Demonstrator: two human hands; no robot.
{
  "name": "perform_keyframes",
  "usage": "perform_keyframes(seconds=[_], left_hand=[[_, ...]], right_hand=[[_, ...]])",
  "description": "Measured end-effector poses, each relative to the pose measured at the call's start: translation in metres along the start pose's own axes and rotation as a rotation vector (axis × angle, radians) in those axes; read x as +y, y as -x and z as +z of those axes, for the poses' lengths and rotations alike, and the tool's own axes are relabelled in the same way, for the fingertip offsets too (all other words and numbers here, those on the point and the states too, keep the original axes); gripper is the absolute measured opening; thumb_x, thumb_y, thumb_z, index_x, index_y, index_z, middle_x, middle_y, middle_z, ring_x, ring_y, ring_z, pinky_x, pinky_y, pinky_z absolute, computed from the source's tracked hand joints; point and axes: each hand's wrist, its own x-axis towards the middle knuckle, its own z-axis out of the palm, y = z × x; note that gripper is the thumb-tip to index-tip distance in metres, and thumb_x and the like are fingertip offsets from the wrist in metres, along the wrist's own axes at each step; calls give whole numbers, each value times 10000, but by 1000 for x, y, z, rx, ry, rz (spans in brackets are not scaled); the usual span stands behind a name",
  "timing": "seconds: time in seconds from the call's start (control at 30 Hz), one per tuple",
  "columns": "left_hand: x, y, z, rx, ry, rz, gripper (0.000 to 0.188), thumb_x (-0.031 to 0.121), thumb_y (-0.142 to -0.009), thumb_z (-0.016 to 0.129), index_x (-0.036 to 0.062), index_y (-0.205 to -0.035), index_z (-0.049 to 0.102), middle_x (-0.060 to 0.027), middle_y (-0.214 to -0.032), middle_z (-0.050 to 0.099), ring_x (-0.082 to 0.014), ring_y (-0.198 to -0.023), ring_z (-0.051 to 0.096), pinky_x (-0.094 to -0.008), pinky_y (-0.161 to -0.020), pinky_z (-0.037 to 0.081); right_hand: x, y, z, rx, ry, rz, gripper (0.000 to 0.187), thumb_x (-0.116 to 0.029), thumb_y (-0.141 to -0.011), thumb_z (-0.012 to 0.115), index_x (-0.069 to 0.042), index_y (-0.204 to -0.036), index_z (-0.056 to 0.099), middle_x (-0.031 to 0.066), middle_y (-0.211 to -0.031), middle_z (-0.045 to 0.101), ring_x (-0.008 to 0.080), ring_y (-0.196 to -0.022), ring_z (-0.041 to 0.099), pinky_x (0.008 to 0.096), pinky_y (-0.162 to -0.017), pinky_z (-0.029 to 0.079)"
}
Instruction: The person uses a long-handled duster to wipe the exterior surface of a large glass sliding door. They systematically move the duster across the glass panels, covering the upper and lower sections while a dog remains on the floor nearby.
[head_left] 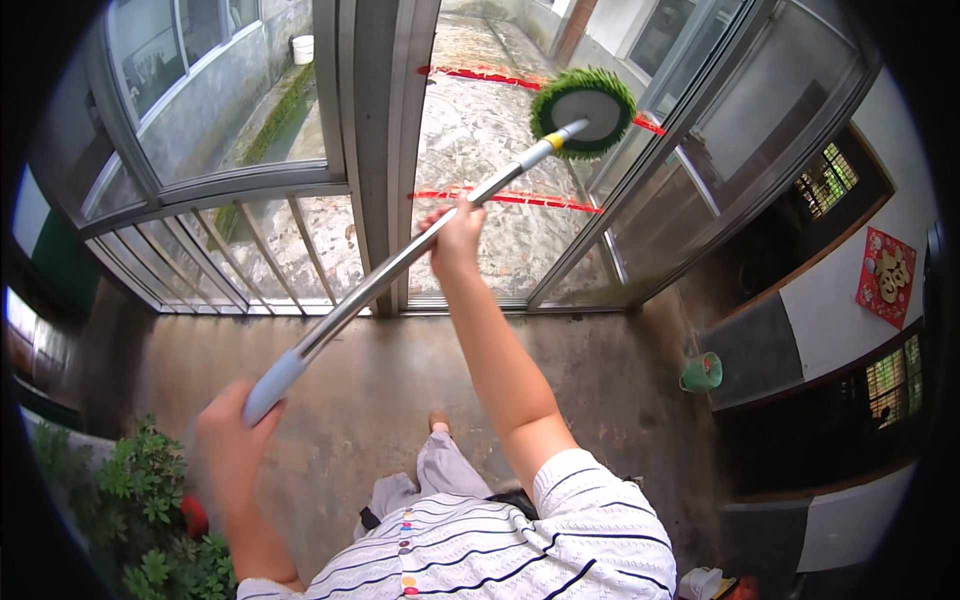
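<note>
A long-handled brush with a metal pole (385,273) slants across the view from lower left to upper right. Its round head (590,112) has green bristles around a grey centre and is raised in front of the glass at the upper right. My left hand (237,420) is closed around the light-blue grip (275,385) at the pole's lower end, slightly blurred. Further up, my right hand (459,238) wraps round the metal pole with the arm stretched forward. Whether the bristles touch the glass I cannot tell.
Metal-framed windows and a door post (378,130) stand ahead, with red tape strips (505,201) across the opening. A green bucket (701,372) stands by the right wall. Leafy plants (145,475) grow at lower left. Outside, a white bucket (302,49) sits on a mossy ledge.
</note>
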Motion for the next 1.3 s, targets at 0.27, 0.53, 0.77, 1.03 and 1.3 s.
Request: perform_keyframes(seconds=[0.27,0.53,0.77,1.03,1.3], left_hand=[[17,-28,3,-67,-65,23,302,186,-618,807,39,-795,612,-147,-705,586,-335,-641,568,-386,-582,425],[118,-115,33,-164,-302,245,324,288,-670,779,89,-870,620,-120,-714,597,-336,-666,579,-420,-589,435],[153,-157,18,-185,-454,357,300,299,-698,744,96,-875,612,-111,-703,580,-317,-669,572,-410,-606,433],[132,-179,-17,-99,-536,537,296,300,-719,713,84,-877,589,-85,-670,546,-272,-640,566,-379,-580,438],[98,-250,-4,-210,-384,847,203,181,-773,678,53,-864,550,-90,-716,574,-280,-693,594,-394,-641,472]], right_hand=[[-9,-18,-12,-36,-66,19,214,-250,-975,414,-89,-983,272,76,-736,438,182,-527,486,362,-481,487],[-25,-120,-101,159,-324,120,155,-178,-933,437,-55,-942,343,69,-720,396,167,-605,413,309,-541,425],[-25,-144,-98,155,-451,74,165,-183,-934,466,-46,-910,376,81,-722,431,179,-623,451,318,-571,461],[-1,-144,-71,76,-495,52,161,-18,-867,553,-40,-773,425,42,-633,475,160,-554,498,305,-539,479],[9,-196,-80,43,-511,49,144,11,-826,534,-55,-739,440,28,-618,485,136,-543,512,262,-554,503]])
